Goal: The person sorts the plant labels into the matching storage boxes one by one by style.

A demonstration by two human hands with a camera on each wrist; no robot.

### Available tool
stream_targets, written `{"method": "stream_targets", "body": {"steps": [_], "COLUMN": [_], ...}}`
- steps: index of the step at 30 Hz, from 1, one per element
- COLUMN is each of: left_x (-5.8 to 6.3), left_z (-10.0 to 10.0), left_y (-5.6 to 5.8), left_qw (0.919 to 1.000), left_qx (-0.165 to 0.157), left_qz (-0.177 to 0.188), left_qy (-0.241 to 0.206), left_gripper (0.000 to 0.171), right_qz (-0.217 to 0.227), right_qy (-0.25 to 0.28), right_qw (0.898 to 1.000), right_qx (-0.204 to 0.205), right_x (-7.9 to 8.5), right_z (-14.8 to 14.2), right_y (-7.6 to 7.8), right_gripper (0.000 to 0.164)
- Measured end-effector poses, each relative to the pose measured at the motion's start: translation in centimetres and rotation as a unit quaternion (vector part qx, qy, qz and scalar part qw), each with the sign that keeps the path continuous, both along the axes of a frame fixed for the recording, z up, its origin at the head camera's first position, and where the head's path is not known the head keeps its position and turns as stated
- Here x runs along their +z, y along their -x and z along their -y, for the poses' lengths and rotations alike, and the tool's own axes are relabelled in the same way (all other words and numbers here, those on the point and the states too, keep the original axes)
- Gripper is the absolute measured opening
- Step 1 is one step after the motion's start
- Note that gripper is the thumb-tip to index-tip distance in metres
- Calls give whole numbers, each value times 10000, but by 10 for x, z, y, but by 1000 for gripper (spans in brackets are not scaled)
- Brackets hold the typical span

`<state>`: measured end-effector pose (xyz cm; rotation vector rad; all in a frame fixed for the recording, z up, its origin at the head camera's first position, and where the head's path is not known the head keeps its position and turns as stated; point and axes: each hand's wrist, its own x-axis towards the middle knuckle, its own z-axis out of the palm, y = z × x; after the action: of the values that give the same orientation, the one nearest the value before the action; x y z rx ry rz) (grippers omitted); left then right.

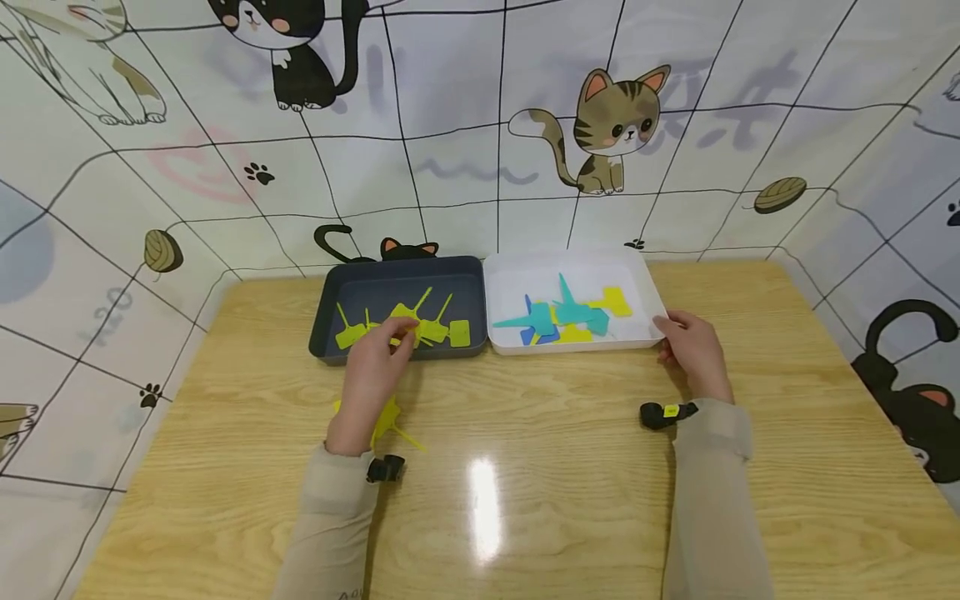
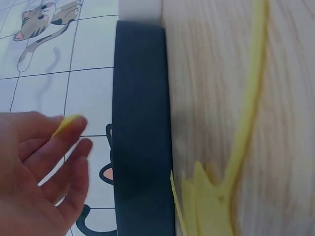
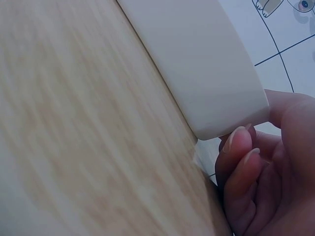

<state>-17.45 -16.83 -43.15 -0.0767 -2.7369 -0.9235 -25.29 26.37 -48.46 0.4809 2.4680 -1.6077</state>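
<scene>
My left hand [image 1: 377, 364] is over the dark grey tray [image 1: 405, 268], pinching a small yellow piece [image 2: 66, 124] between thumb and fingertips; most of that piece is hidden. Inside this tray lie several flat yellow tags [image 1: 351, 335], many with a thin stem. At the right, my right hand [image 1: 696, 350] grips the corner of the white tray [image 1: 517, 265], thumb on its rim and fingers curled beneath. The white tray holds turquoise pointed tags [image 1: 573, 312], blue pieces [image 1: 542, 336] and yellow pieces [image 1: 617, 301].
More yellow stemmed tags [image 1: 387, 421] lie on the wooden table [image 1: 525, 467], partly covered by my left wrist. Both trays stand side by side near a cat-patterned cloth wall [image 1: 450, 175] at the table's back.
</scene>
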Motion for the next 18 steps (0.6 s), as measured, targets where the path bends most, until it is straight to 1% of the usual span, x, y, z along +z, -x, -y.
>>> {"method": "stream_targets", "body": {"steps": [4,9,12,18], "left_x": [-4,-9,-11,-14], "left_z": [1,2,3,4], "left_y": [2,3,3,3], "left_qw": [9992,9969,9965,9970], "left_qx": [-111,-208,-266,-223], "left_qz": [303,682,704,632], "left_qy": [242,335,369,391], "left_gripper": [31,38,38,32], "right_qz": [-5,51,70,11], "right_qy": [-41,-23,-33,-64], "right_qw": [10000,10000,10000,10000], "right_qx": [-5,27,24,38], "right_x": [-2,-1,1,2], "right_z": [-1,0,0,1], "right_y": [0,0,0,-1], "right_gripper": [61,62,63,62]}}
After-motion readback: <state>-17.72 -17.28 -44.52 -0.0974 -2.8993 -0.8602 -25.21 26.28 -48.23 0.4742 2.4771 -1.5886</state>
